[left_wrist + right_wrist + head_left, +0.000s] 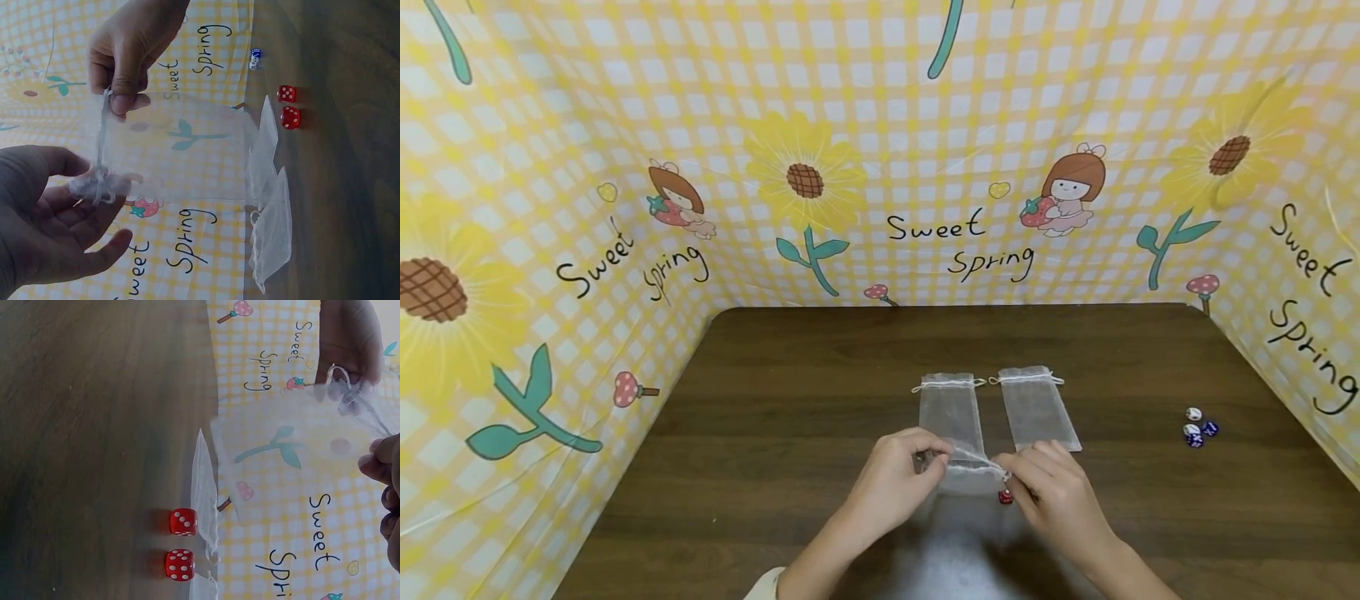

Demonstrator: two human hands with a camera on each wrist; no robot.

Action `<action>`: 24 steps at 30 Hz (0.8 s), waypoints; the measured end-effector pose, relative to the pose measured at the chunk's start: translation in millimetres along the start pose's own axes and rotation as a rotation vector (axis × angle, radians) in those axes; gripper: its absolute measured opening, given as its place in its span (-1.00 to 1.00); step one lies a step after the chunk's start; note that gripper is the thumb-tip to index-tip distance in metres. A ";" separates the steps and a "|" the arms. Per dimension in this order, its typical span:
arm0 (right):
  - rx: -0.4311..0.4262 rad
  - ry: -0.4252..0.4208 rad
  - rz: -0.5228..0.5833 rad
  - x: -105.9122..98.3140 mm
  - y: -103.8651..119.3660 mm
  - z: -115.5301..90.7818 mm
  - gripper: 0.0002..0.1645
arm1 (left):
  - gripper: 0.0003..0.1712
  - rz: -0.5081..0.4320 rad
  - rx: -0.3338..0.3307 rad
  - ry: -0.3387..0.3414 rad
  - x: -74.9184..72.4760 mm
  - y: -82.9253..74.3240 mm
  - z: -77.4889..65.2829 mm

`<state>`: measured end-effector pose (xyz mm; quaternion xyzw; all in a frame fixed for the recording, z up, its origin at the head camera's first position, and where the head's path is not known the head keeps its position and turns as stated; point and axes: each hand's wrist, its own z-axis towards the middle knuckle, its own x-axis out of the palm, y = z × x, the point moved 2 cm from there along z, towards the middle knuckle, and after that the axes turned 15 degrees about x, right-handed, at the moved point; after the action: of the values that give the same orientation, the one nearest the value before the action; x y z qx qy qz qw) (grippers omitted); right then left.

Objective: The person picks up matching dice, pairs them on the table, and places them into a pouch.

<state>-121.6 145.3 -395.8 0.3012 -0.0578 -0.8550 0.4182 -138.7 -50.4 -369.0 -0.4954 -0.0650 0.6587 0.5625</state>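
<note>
A sheer white drawstring mesh bag [972, 481] hangs between my two hands, its corded mouth stretched across. My right hand [1056, 492] pinches one end of the mouth between thumb and finger, plainly seen in the left wrist view. At the other end, beside the knotted cord loop, my left hand [895, 479] holds the bag, with some fingertips showing through the mesh [187, 144]. On the table below lie two red dice with white dots, one die [183, 522] beside the other die [180, 565]. From the head, a red die [1005, 497] shows just by my right fingers.
Two more mesh bags lie flat beyond my hands, a left bag [951, 408] and a right bag [1037, 408]. Several small blue and white pieces [1195, 433] sit in a group at the right of the dark wooden table [790, 367]. Patterned cloth [880, 167] walls surround it.
</note>
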 end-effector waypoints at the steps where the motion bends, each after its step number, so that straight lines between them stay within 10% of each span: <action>1: 0.024 0.016 0.008 0.2 -1.4 -1.1 -0.57 | -0.87 -0.009 -0.006 0.009 -0.1 -0.2 0.1; 16: 0.478 0.255 -0.041 0.5 -36.0 -17.2 -0.72 | -0.76 0.098 0.015 -0.032 -13.4 0.8 1.9; 24: 0.684 0.537 -0.180 -4.8 -56.6 -26.1 -0.83 | -0.76 0.136 0.026 -0.101 -20.0 3.1 2.7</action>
<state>-143.2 189.3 -434.7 0.6375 -0.2001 -0.7112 0.2185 -145.2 -66.3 -358.0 -0.4577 -0.0508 0.7203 0.5187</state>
